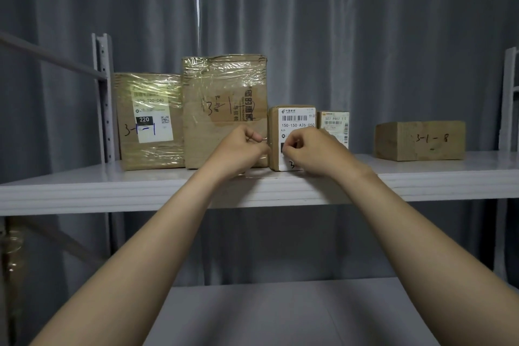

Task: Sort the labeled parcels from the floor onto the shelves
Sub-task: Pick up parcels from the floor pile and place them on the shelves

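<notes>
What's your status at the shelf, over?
Left hand and right hand both curled on the small parcel, which stands on the upper shelf. Tall wrapped box tight on its left, another labeled parcel close on its right.

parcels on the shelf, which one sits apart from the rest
The low box marked 3-1-8, far right; the other four stand close together in a row.

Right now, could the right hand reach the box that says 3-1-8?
Probably yes. The right hand is at the small parcel, and the 3-1-8 box sits farther right on the same shelf, with only bare shelf between them.
</notes>
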Demonstrator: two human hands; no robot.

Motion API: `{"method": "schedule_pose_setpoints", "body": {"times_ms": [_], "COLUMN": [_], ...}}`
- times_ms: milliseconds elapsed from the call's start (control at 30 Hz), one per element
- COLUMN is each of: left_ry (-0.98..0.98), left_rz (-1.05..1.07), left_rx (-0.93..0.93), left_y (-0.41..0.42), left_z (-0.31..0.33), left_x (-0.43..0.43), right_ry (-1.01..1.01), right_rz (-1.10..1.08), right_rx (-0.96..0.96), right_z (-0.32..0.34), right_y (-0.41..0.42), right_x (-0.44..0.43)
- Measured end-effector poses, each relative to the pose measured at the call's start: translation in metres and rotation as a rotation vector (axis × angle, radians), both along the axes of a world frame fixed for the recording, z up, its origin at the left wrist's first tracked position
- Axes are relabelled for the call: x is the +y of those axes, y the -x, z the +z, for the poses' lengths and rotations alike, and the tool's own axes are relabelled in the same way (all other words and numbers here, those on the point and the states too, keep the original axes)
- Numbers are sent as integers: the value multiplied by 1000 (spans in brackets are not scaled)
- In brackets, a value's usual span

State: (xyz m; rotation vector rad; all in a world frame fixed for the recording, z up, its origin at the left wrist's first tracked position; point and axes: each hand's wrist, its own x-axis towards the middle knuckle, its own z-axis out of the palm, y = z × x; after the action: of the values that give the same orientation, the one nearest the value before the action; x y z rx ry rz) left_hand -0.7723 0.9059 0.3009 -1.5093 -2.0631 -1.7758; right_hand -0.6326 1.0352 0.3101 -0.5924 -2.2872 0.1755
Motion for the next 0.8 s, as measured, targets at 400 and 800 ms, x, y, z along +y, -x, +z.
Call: {"method": "schedule_pose_setpoints", "body": {"times_ms": [400, 800], "left_ry": [-2, -240], "left_rz": [-48, -605], "left_rx": [-5, -268], "left_y": [-3, -22], "left_z": [3, -13], "left_x": [-18, -22], "right_ry": [78, 483], "right_rz": [-19, 273], "right_rx": [-171, 622], "right_z": [18, 5], "right_y": [40, -24], "right_x": [15, -1]}}
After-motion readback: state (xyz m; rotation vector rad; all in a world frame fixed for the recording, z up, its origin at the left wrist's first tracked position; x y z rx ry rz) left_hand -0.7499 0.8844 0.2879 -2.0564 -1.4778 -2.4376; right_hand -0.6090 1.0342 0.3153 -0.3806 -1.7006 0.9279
